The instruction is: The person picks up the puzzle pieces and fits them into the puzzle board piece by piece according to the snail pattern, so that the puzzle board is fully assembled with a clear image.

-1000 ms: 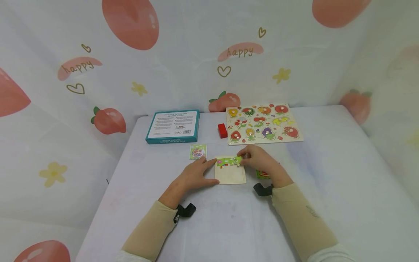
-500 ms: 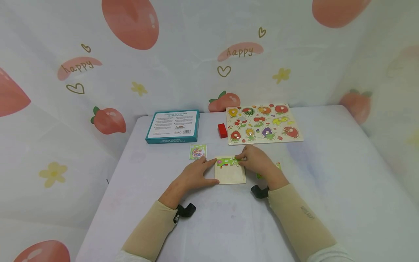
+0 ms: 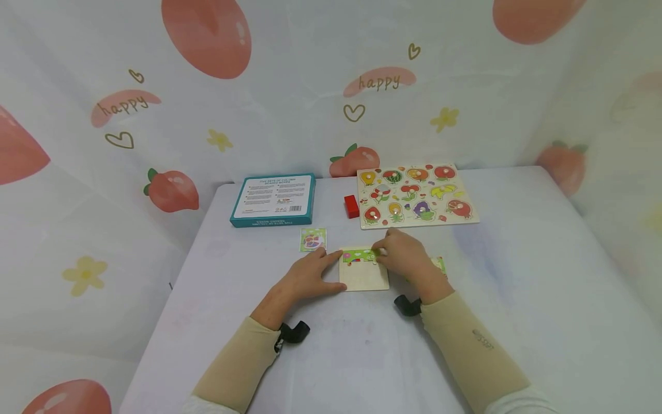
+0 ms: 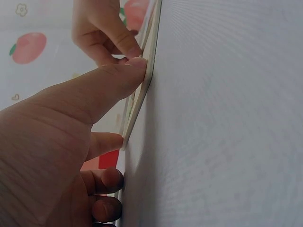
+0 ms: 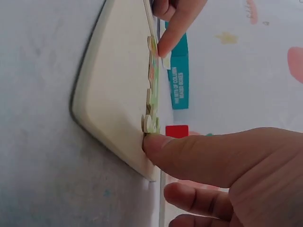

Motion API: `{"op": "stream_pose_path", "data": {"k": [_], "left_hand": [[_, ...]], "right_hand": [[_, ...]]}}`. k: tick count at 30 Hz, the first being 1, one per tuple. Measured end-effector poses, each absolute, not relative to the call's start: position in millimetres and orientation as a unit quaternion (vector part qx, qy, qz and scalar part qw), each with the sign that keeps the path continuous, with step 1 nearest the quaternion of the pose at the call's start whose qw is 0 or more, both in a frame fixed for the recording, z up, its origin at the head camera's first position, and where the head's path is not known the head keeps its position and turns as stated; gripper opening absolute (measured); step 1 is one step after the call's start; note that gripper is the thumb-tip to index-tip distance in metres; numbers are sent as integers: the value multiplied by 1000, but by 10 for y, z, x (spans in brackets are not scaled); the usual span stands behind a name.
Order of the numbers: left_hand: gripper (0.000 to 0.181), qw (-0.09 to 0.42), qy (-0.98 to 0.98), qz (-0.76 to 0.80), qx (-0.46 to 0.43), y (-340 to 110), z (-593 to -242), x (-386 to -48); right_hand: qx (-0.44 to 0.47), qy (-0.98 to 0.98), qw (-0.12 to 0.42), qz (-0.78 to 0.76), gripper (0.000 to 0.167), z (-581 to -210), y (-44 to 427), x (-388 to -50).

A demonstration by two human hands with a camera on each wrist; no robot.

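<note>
Works at a white-covered bench (image 3: 336,356) with both hands. Steadies a square wooden board (image 3: 364,279) with the left hand (image 3: 310,276), spread wide, with thumb at the board's near left corner and forefinger at its far left corner. Pinches the rightmost puzzle piece (image 5: 150,124) with the right hand (image 3: 408,259), at the end of a row of puzzle pieces (image 3: 357,255) along the board's far edge. Has the board well in from the bench's back edge, somewhat nearer its left edge than its right. Faces a teal box (image 3: 274,200) near the bench's back left corner and a fruit puzzle (image 3: 433,208) along the back edge, with a red block (image 3: 351,206) just beside. Has a small square card (image 3: 313,240) just beyond the left fingers.
</note>
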State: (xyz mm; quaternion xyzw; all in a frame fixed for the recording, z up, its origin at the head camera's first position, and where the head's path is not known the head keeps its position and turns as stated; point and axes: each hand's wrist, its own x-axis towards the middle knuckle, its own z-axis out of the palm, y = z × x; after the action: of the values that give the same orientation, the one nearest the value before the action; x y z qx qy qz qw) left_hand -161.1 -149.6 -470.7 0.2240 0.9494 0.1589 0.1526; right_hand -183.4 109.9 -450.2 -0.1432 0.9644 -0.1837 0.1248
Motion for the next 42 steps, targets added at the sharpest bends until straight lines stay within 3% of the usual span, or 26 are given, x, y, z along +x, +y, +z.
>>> {"op": "stream_pose_path", "data": {"k": [8,33,42], "left_hand": [[86,152,948,164,225,-1509,-4720,-1610],[86,159,948,160,225,-1506,-4690,-1611],[87,154,948,161,229,-1505,-4701,-1628]], "right_hand": [[-161,962,132,-175,38,-4502,1039,-1801],[-116,959,104,-239,21,-4572,1013,-1815],[-124,946,76,-290,34,-4459,1179,-1839]]}}
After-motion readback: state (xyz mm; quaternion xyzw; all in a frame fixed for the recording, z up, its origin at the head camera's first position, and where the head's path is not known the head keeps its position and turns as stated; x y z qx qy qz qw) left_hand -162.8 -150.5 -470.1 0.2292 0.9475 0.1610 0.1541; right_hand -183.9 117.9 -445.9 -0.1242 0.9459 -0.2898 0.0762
